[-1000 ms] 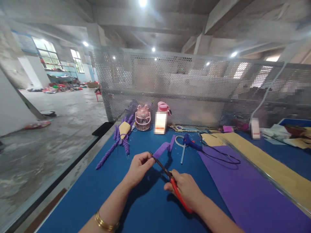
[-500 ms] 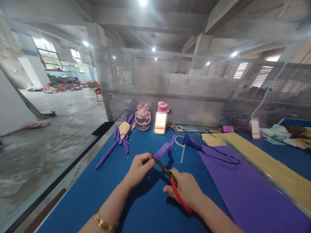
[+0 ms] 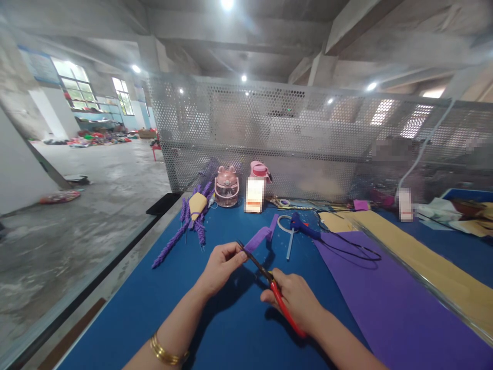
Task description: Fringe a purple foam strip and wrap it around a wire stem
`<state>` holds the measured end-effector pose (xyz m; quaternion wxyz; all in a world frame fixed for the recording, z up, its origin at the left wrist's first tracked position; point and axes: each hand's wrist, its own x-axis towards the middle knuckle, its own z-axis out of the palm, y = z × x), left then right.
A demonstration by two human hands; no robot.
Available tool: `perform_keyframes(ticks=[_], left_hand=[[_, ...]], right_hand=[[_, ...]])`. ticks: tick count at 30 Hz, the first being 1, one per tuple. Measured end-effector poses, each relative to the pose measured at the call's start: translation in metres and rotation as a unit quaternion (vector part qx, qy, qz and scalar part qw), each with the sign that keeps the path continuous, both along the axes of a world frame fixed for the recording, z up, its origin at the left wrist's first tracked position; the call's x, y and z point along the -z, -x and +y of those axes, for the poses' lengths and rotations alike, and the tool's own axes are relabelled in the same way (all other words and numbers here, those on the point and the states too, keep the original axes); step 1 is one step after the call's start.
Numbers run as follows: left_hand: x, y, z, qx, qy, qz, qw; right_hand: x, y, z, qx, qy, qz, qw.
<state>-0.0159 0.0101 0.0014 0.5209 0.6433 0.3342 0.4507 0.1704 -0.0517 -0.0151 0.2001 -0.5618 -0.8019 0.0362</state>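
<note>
- Left hand (image 3: pixel 220 264) pinches the purple strip (image 3: pixel 259 237).
- Right hand (image 3: pixel 296 300) grips red-handled scissors (image 3: pixel 271 288), blades at the strip's near end.
- Most of the strip looks uncut; purple sheet (image 3: pixel 389 303) lies untouched on the bench (image 3: pixel 134 308).

A blue table (image 3: pixel 127 318) carries a purple sheet (image 3: pixel 404 313) on the right, with a tan sheet (image 3: pixel 431 267) just beyond it. A black cord (image 3: pixel 346 249) and blue glue gun (image 3: pixel 302 226) lie near the sheets' far end. Purple stems (image 3: pixel 177 239) lie left, near a pink bottle (image 3: pixel 226 186) by the mesh screen (image 3: pixel 292 139).
</note>
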Motion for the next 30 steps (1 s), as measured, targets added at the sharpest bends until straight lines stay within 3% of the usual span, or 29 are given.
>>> perform_keyframes(ticks=[5, 15, 20, 30], left_hand=[[0.0004, 0.0001, 0.0004, 0.007, -0.026, 0.001, 1.0], [0.0041, 0.0009, 0.0021, 0.014, 0.025, -0.042, 0.999], [0.0048, 0.0008, 0.0025, 0.005, 0.016, -0.026, 1.0], [0.0002, 0.0016, 0.0024, -0.009, -0.016, 0.009, 1.0]], right_hand=[[-0.0003, -0.0007, 0.0001, -0.004, -0.003, 0.007, 1.0], [-0.0034, -0.0004, -0.0001, -0.028, 0.036, 0.055, 0.997], [-0.0022, -0.0017, 0.001, -0.045, 0.059, 0.079, 0.994], [-0.0098, 0.0026, -0.0042, 0.003, 0.066, 0.027, 0.997]])
